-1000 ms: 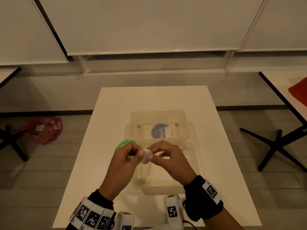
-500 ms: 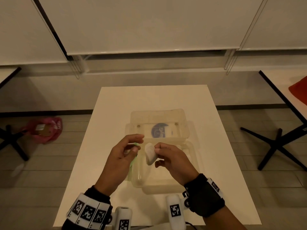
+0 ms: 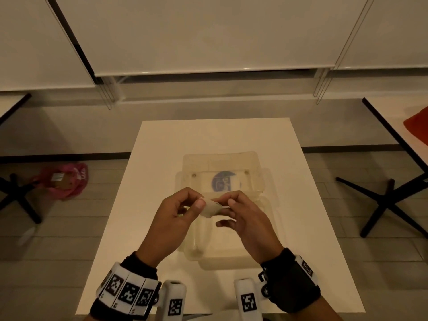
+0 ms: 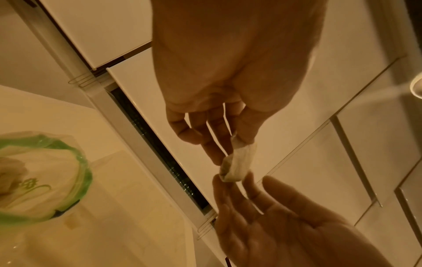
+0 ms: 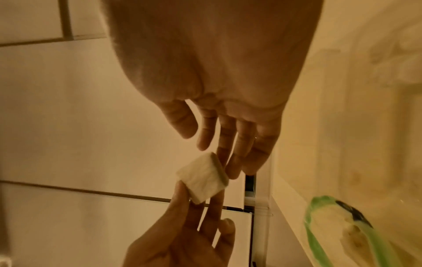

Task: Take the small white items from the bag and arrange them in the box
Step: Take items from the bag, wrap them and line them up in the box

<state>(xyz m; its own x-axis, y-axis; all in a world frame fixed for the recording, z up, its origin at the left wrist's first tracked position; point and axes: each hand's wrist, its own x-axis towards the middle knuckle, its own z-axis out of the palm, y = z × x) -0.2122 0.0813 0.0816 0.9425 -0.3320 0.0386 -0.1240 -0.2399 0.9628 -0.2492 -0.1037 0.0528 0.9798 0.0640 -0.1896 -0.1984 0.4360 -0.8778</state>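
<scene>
The left hand (image 3: 172,218) and right hand (image 3: 246,218) pinch the small white item (image 3: 209,208) between them, above the clear box (image 3: 266,205); it looks light, soft and crushable, best held by its edges.

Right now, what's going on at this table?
A person holds one small white item between the fingertips of the left hand and right hand, above an open clear plastic box on the white table. The green-and-white bag lies beside it. The item is not yet in the box.
</scene>
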